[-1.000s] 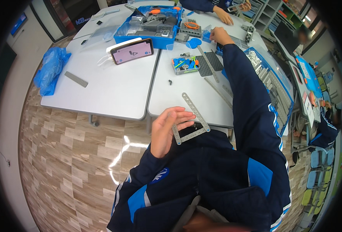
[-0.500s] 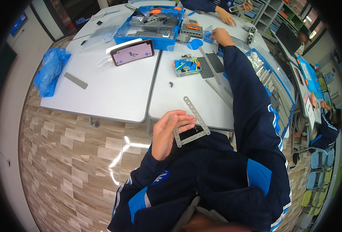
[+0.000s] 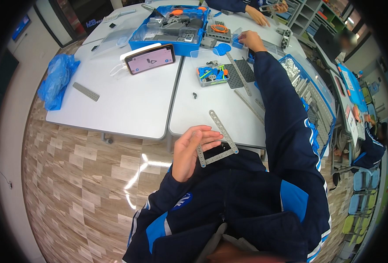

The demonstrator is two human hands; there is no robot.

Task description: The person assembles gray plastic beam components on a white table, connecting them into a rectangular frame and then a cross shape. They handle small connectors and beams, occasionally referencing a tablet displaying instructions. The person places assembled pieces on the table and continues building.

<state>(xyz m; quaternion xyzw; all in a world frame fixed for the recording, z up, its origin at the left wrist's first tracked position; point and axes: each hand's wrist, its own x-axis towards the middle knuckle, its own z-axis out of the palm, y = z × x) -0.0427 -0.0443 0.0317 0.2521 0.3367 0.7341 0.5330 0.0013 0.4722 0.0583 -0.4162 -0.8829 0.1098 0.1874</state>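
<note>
My left hand (image 3: 188,151) holds a three-sided frame of grey perforated beams (image 3: 220,158) above my lap, near the table's front edge. One beam passes between its thumb and fingers; small blue pins show at the two corners. My right arm stretches across the table, and my right hand (image 3: 252,41) is at a small clear-and-blue parts box (image 3: 237,40). Its fingers are bent down and closed together; whatever is between them is hidden. Near the frame lie a small dark connector (image 3: 194,95) and a thin grey beam (image 3: 248,105).
A propped phone (image 3: 151,60) shows a model picture. Behind it stands a blue kit case (image 3: 167,49). An open box of small colourful parts (image 3: 212,81) sits by a dark perforated plate (image 3: 236,79). A long parts bin (image 3: 329,127) flanks my right arm. Another person's hand (image 3: 258,16) rests opposite.
The model picture on the phone has turned to another angle. Both my hands and the beam frame stay almost where they were.
</note>
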